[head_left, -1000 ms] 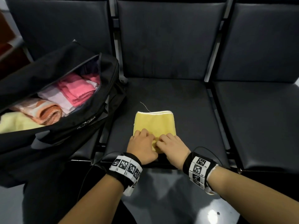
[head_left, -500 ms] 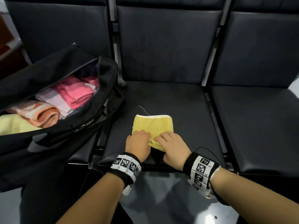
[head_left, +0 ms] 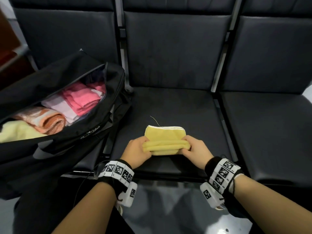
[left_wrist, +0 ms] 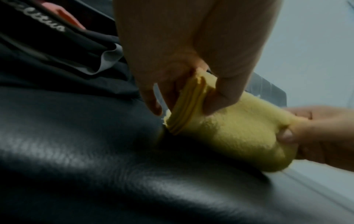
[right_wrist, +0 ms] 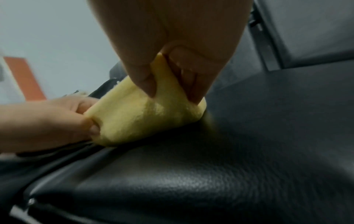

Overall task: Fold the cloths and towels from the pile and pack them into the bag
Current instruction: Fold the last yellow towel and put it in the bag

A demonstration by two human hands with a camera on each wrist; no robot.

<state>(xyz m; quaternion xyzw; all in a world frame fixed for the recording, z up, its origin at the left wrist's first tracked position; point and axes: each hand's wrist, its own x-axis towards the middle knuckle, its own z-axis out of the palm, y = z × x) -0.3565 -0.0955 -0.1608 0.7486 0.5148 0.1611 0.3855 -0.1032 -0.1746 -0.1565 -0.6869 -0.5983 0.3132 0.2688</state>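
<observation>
A small yellow cloth (head_left: pixel 165 137) with a white far edge lies on the middle black seat (head_left: pixel 185 112). Its near edge is lifted and doubled over. My left hand (head_left: pixel 137 152) pinches the left end of that fold, and my right hand (head_left: pixel 196 149) pinches the right end. In the left wrist view the thumb and fingers clamp the layered yellow cloth (left_wrist: pixel 220 130). The right wrist view shows my fingers pinching the cloth (right_wrist: pixel 138 119), with the other hand at its far end. The open black bag (head_left: pixel 94 132) sits to the left with folded towels inside.
Inside the bag lie a pink towel (head_left: pixel 82 100), an orange striped towel (head_left: pixel 45 120) and a pale yellow one (head_left: pixel 16 132). The right seat (head_left: pixel 270 132) adjoins the middle one. A loose thread (head_left: pixel 154 120) sticks out beyond the cloth. Grey floor lies below my arms.
Both hands moved from the middle of the cloth's near edge out to its two ends and lifted that edge, rolling it toward the far side.
</observation>
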